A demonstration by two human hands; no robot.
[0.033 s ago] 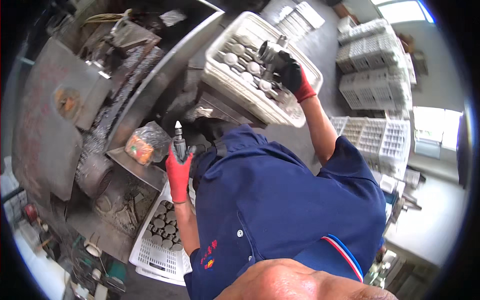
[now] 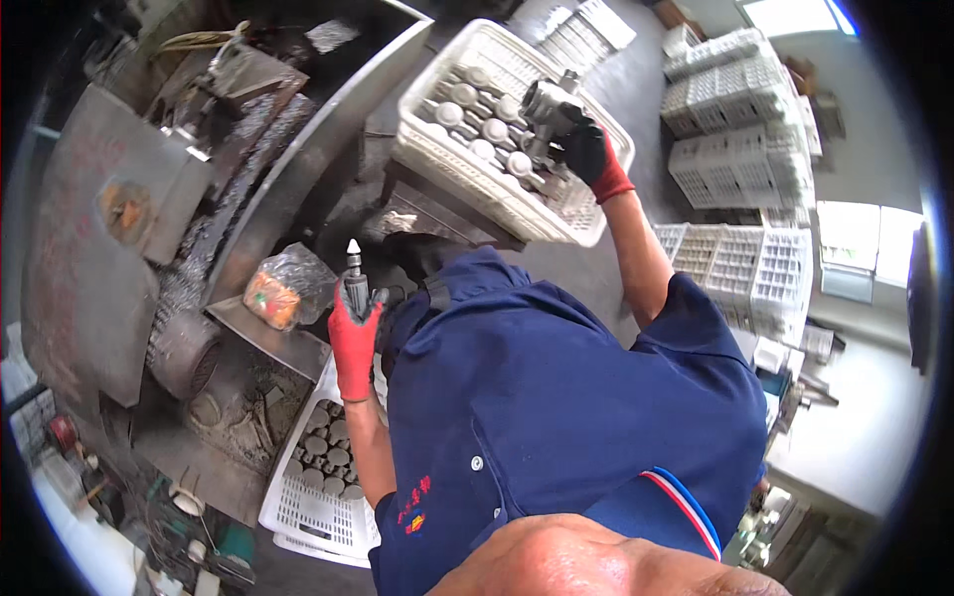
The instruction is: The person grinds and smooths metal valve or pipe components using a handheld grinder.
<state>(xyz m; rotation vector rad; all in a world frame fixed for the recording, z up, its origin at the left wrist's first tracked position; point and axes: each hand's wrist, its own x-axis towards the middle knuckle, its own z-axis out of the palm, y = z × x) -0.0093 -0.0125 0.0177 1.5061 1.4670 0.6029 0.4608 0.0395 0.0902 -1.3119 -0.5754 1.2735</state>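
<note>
My left hand (image 2: 353,343), in a red glove, grips a slim pen-like grinding tool (image 2: 353,273) with its pointed tip up, close to my chest. My right hand (image 2: 591,154), in a black and red glove, reaches forward and holds a grey cast metal part (image 2: 545,102). It holds the part just above a white plastic crate (image 2: 586,223) filled with several round grey metal parts. Below my left hand a second white crate (image 2: 308,512) holds several darker round parts.
A worn metal bench and machine housing (image 2: 89,268) fill the left side, with a long steel trough (image 2: 308,149) beside them. A clear bag with orange contents (image 2: 278,293) lies on a metal shelf. Stacks of white crates (image 2: 735,149) stand at the right.
</note>
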